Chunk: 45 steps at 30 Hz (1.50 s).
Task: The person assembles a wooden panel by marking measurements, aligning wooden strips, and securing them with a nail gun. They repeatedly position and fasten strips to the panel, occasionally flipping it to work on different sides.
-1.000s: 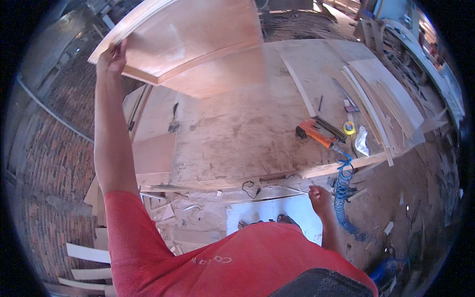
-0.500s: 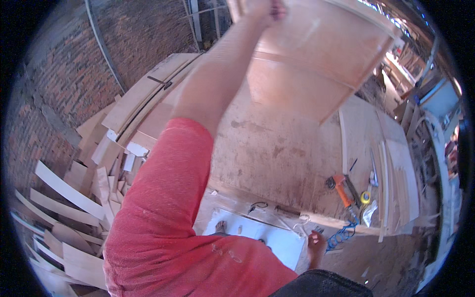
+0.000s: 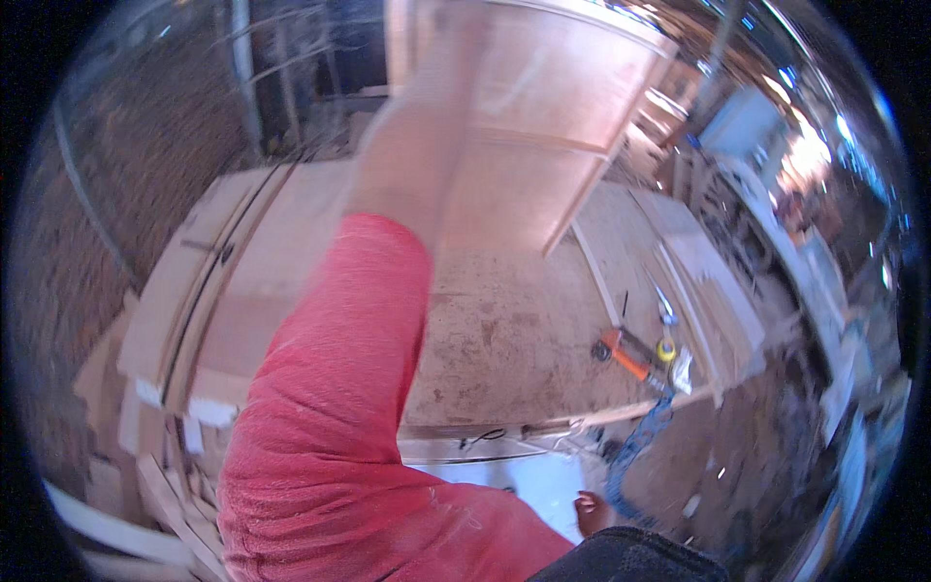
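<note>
My left arm reaches up and away in a red sleeve, and my left hand (image 3: 462, 17) is at the upper left part of a tall wooden cabinet-like box (image 3: 543, 92). Motion smears that hand, so its fingers cannot be made out. The box has light brown panels with a crosswise strip, and it stands on the far part of a worn wooden worktable (image 3: 495, 339). Down by my side, my right hand (image 3: 590, 509) hangs with its fingers curled in and nothing visible in them, beside a white sheet (image 3: 553, 480) below the table's near edge.
An orange-and-black power tool (image 3: 626, 359) lies on the table's right with a blue coiled hose (image 3: 635, 451), a yellow tape measure (image 3: 665, 348) and long wooden strips (image 3: 689, 301). Boards (image 3: 218, 252) lie at left, near a brick wall (image 3: 107, 165). Offcuts are heaped at lower left.
The whole view has swung, so the box and table appear farther left. My left arm is still raised at the box. My right hand still hangs low with curled fingers.
</note>
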Tool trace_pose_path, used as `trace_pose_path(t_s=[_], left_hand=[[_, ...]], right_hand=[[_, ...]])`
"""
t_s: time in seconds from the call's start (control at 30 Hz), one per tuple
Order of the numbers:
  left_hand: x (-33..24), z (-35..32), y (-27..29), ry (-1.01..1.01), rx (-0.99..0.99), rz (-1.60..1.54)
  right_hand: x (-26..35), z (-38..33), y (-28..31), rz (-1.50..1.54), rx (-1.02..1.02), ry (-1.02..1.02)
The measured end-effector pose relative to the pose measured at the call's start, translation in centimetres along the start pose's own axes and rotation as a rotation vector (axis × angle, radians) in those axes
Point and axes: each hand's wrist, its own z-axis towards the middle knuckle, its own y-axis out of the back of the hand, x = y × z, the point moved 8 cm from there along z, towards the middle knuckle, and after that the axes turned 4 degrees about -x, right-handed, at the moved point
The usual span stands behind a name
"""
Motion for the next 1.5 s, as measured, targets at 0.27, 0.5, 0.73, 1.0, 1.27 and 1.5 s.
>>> trace_pose_path(t_s=[0.27, 0.5, 0.73, 1.0, 1.27, 1.5], left_hand=[[1.9, 8.2, -0.1, -0.018, 0.122, 0.023], [1.1, 6.3, -0.5, 0.313, 0.245, -0.009], [0.0, 4.5, 0.0, 0.277, 0.080, 0.171], [-4.4, 3.5, 3.5, 0.010, 0.046, 0.352], [-12.8, -1.6, 2.6, -0.710, -0.460, 1.704], [-6.1, -5.5, -9.3, -0.896, 0.165, 1.289]], right_hand=[[-1.7, -5.6, -3.3, 0.114, -0.108, -0.159], [-1.9, -2.3, -5.8, 0.066, -0.051, -0.117], [1.1, 5.4, -3.2, 0.146, 0.006, -0.016], [3.3, 19.4, 3.0, 0.199, 0.054, 0.253], [3.1, 33.0, 3.4, 0.250, 0.212, 0.407], [9.1, 35.0, -0.7, 0.293, 0.267, 0.615]])
